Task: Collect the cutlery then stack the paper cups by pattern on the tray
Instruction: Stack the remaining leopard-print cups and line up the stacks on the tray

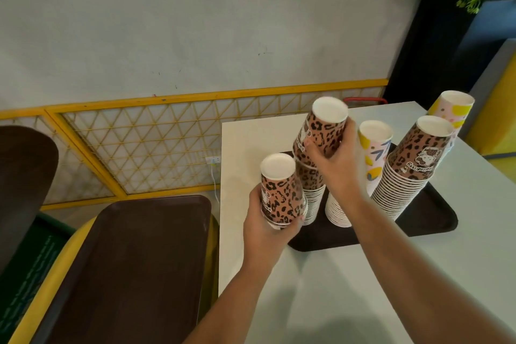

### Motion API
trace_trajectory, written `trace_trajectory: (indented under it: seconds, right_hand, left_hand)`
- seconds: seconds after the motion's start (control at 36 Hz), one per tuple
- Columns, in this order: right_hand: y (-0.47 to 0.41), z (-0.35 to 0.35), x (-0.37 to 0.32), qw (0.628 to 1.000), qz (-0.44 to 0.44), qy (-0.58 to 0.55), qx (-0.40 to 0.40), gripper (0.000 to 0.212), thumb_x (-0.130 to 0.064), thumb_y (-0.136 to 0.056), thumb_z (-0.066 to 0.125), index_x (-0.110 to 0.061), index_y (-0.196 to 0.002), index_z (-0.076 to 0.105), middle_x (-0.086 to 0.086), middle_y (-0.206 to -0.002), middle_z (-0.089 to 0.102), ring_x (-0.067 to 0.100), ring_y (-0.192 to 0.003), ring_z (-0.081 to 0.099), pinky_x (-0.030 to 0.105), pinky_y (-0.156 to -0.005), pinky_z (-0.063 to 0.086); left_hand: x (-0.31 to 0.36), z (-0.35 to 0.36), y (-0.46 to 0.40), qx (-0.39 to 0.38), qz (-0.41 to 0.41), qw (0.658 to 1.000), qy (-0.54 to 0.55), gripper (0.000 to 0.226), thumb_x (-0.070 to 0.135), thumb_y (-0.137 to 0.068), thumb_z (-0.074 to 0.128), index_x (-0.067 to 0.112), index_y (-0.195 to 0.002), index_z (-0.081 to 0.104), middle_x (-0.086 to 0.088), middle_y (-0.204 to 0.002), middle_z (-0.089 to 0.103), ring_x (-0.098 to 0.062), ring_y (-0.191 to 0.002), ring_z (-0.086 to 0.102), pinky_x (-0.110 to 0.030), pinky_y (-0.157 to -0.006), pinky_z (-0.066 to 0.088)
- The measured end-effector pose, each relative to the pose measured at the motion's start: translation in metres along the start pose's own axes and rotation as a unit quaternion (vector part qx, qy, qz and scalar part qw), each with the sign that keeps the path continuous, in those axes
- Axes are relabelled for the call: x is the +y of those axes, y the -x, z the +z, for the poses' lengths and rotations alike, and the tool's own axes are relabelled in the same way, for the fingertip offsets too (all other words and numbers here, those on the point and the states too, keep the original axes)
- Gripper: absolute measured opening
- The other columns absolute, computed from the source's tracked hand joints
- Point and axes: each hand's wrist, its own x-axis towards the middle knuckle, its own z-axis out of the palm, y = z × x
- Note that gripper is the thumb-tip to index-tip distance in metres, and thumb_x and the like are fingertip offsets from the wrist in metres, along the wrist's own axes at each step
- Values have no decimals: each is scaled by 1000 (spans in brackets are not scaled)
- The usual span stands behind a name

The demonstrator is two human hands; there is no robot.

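The left hand (265,227) was curled round a short stack of upturned leopard-print cups (280,193), thumb and fingers wrapped about its lower rims, held just above the near left corner of the dark brown tray (430,220). The right hand (336,165) gripped the top leopard-print cup (321,131), tilted, over a tall leopard-print stack (314,198) standing on the tray; whether that cup was seated on the stack could not be told.

The tray lay on a white table (363,288) and carried three stacks: the tall leopard-print stack at left, a yellow-and-pink patterned stack (372,153) in the middle, partly hidden by the right forearm, and a second leopard-print stack (410,173) at right. A fourth stack, yellow-and-pink patterned (453,109), stood behind it; its base was hidden. All cups were mouth down.

A second brown tray (134,265) rested on a yellow seat (42,296) left of the table.
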Motion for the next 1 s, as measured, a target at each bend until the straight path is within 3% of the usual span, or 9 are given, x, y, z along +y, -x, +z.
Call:
trace_trajectory:
  seconds: [0.14, 0.25, 0.36, 0.44, 0.56, 0.69, 0.81, 0.94, 1.0]
  right_hand:
    - [14, 8, 22, 998, 11, 13, -60, 73, -34, -75, 72, -13, -135, 36, 5, -130, 52, 20, -121, 47, 39, -98, 43]
    - [18, 9, 28, 998, 18, -4, -60, 71, -49, -81, 61, -14, -137, 35, 4, -134, 49, 18, -126, 43, 39, -103, 40]
    - [21, 7, 31, 997, 28, -13, -65, 78, -68, -81, 32, -17, -139, 34, 3, -138, 46, 17, -129, 40, 43, -106, 37]
    - [24, 6, 32, 996, 32, -32, -71, 77, -68, -83, 25, -18, -141, 33, 0, -140, 44, 13, -132, 37, 41, -108, 36]
    - [25, 3, 31, 998, 11, -37, -53, 73, -65, -87, 23, -15, -138, 38, 0, -136, 48, 13, -128, 40, 39, -106, 36]
    - [29, -9, 30, 999, -25, -18, -15, 52, -50, -91, 36, -15, -128, 49, -4, -125, 55, 13, -119, 48, 42, -98, 44]
    - [33, -20, 31, 996, -71, 0, 52, 36, -38, -90, 45, -15, -115, 57, -7, -110, 58, 7, -104, 54, 12, -85, 45]
    - [33, -27, 45, 985, -79, 38, 147, 35, -25, -85, 60, -12, -117, 52, 11, -118, 51, 21, -112, 49, 23, -86, 46]
    - [32, -29, 51, 983, -53, 57, 169, 47, -22, -80, 69, -15, -121, 45, 13, -123, 46, 21, -116, 44, 17, -87, 42]
  left_hand:
    - [16, -3, -9, 30, 55, 998, 19, 78, 42, -62, 78, 49, -126, 34, 37, -123, 49, 9, -118, 49, -17, -97, 46]
    - [33, -1, -23, 37, 80, 996, 29, 81, 37, -65, 78, 40, -131, 32, 33, -123, 47, 12, -116, 47, -8, -93, 44]
    - [55, 2, -45, 44, 115, 990, 63, 87, 43, -63, 74, 20, -137, 33, 20, -126, 51, 5, -119, 49, -15, -95, 46]
    - [74, 6, -63, 41, 138, 987, 77, 80, 40, -65, 74, 31, -132, 32, 35, -119, 47, 10, -116, 49, -10, -92, 44]
    - [85, 16, -84, 19, 146, 988, 49, 80, 33, -69, 80, 30, -134, 32, 33, -119, 47, 8, -116, 50, -14, -94, 46]
    - [76, 30, -93, -39, 112, 993, 27, 77, 25, -72, 81, 26, -135, 36, 15, -125, 55, 4, -115, 53, -15, -94, 47]
    - [60, 39, -90, -64, 80, 995, 20, 76, 26, -71, 82, 29, -132, 37, 12, -127, 56, -1, -117, 54, -27, -97, 49]
    - [41, 47, -83, -84, 46, 995, 18, 76, 24, -71, 82, 31, -131, 37, 25, -116, 52, 14, -105, 51, -6, -86, 44]
    - [35, 50, -80, -90, 35, 995, 13, 78, 24, -70, 83, 30, -132, 36, 19, -121, 53, 10, -107, 51, -5, -84, 42]
